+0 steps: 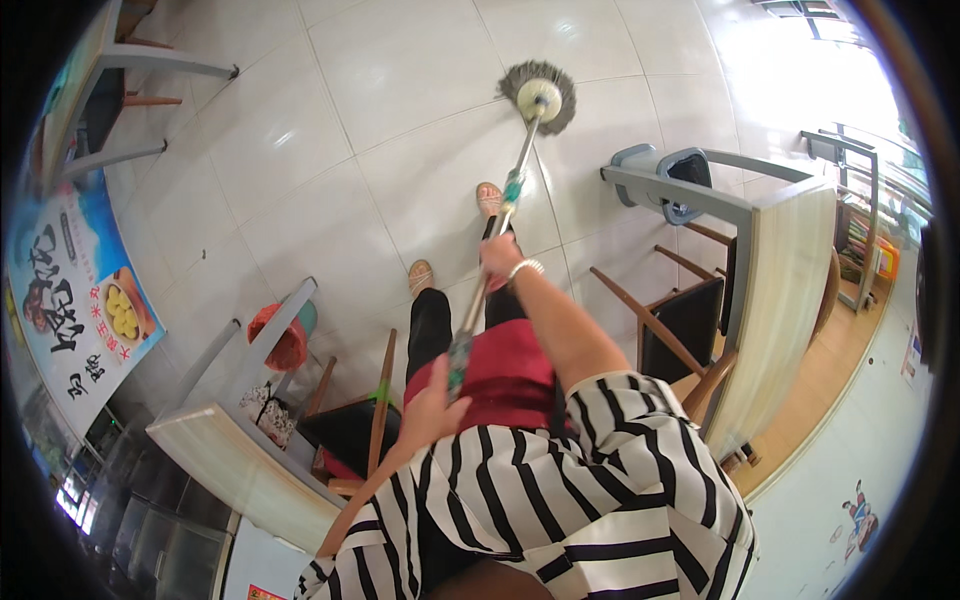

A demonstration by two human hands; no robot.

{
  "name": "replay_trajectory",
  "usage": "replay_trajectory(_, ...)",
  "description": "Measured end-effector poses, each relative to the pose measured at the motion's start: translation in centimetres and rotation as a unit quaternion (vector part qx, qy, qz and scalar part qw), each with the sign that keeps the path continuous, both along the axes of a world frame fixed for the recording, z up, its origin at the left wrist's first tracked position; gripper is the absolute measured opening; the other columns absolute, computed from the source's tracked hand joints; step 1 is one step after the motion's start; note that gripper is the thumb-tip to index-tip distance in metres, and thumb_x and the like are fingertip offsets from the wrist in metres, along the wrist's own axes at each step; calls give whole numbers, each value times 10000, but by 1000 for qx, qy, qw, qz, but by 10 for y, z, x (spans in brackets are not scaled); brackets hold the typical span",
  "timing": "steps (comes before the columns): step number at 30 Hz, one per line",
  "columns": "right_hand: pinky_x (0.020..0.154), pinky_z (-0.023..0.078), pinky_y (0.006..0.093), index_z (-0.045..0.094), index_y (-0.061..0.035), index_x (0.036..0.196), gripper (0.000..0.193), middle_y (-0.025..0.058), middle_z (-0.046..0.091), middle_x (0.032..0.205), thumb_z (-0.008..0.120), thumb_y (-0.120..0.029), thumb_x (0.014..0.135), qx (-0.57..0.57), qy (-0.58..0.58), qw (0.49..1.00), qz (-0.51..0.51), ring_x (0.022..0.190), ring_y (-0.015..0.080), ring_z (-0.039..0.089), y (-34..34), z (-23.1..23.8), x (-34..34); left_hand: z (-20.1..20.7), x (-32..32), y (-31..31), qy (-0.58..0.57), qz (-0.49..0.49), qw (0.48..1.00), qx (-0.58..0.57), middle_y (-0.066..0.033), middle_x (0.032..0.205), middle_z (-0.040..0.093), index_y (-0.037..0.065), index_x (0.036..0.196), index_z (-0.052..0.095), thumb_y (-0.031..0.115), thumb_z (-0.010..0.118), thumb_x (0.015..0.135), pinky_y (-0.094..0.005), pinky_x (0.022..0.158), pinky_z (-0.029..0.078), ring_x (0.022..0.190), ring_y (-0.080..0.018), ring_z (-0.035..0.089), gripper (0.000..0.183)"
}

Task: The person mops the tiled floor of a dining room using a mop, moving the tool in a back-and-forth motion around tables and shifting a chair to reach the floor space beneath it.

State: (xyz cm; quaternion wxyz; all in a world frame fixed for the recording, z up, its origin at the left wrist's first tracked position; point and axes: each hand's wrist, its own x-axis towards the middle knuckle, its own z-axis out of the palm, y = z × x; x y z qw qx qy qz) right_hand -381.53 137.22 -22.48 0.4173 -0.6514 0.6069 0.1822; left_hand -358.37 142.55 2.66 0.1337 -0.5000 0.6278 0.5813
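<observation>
A mop (pixel 527 150) slants away from my body, its round white head fringed with grey strands spread on the pale tiled floor (pixel 400 90). Near the top of the pole, beside my waist, my left hand (pixel 431 408) is wrapped round the green-patterned grip. Further down the pole, my right hand (pixel 499 257) grips the bare shaft, a pale bracelet on its wrist. Both hands are closed on the same pole. My sandalled feet stand just left of the mop, one ahead of the other.
Right of me stand a wood-topped table (pixel 785 310), a black-seated chair (pixel 685 325) and a grey bin (pixel 683 182). On the left are another table (pixel 245 465), a black chair (pixel 350 432) and a red bucket (pixel 280 345). A printed banner (pixel 85 310) borders the far left.
</observation>
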Motion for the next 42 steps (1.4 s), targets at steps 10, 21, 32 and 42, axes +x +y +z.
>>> replay_trajectory(10,676,505,499,453,-12,1029,252,206,564,903,447,-197,858,411,-328,541,-656,841,340,596,100,86,292,154,241,53,-207,-150,964,-76,-195,714,601,110,1331,284,253,663,736,-462,527,426,645,-379,585,720)
replay_trajectory(21,715,494,483,382,-19,936,95,124,479,774,364,-74,861,406,-509,227,-724,732,293,552,65,195,274,322,153,-27,-173,108,979,-4,-82,741,634,110,1090,595,132,558,745,-346,634,475,633,-223,591,348)
replay_trajectory(32,696,525,404,431,-4,902,134,122,514,802,452,-123,844,210,-526,448,-691,761,252,576,51,212,99,266,59,15,-92,171,981,0,-12,678,592,137,1211,541,254,663,766,-209,405,347,463,-63,456,476)
replay_trajectory(42,516,482,361,575,72,786,229,184,603,694,489,-141,780,-87,-219,730,-642,622,279,609,51,164,21,47,-113,2,125,184,970,95,-22,543,447,54,907,475,139,570,790,-236,303,273,376,-96,409,173)
